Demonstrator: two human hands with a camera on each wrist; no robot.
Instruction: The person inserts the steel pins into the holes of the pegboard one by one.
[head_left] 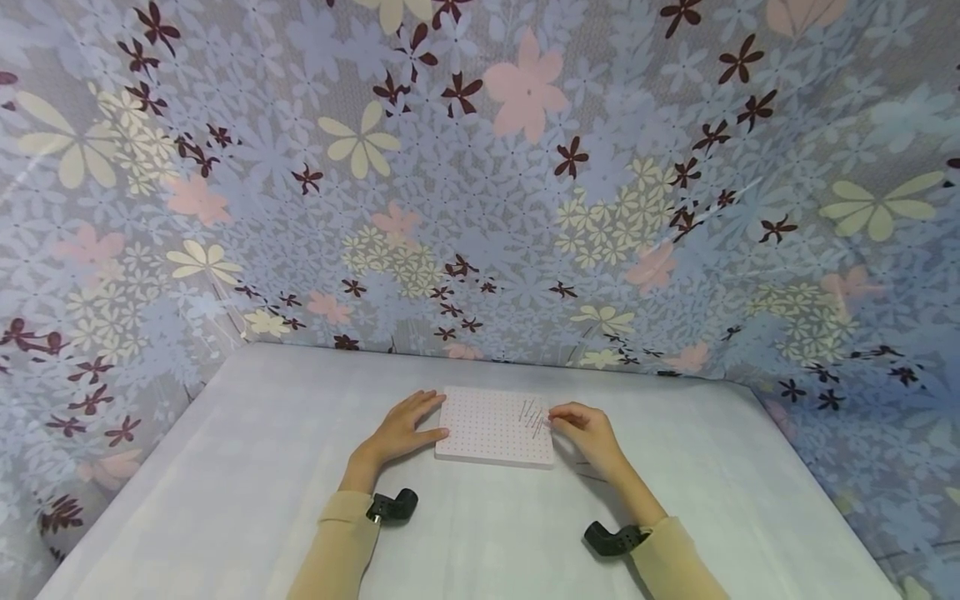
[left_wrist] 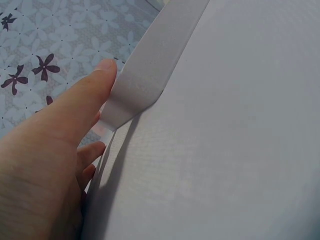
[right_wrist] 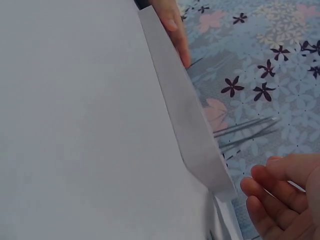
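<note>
A flat white board (head_left: pixel 491 429) with a grid of small dots lies on the table, its pale side wall (right_wrist: pixel 177 102) seen from the right wrist. Several thin dark pins (head_left: pixel 532 417) stand slanted at its right part; from the right wrist, these pins (right_wrist: pixel 245 131) rise above the top edge. My left hand (head_left: pixel 401 429) rests at the left edge, thumb and fingers spread and fairly straight, the thumb (left_wrist: pixel 95 90) against the side wall. By the right edge, my right hand (head_left: pixel 588 433) has thumb and forefinger close together beside the pins; I cannot tell whether it pinches one.
Two thin dark pins (head_left: pixel 592 473) lie on the white-covered table (head_left: pixel 480 533), right of the board and below my right forearm. A flowered cloth (head_left: pixel 480 208) hangs behind the table and along its sides. Black wrist devices (head_left: pixel 618 540) sit on both forearms.
</note>
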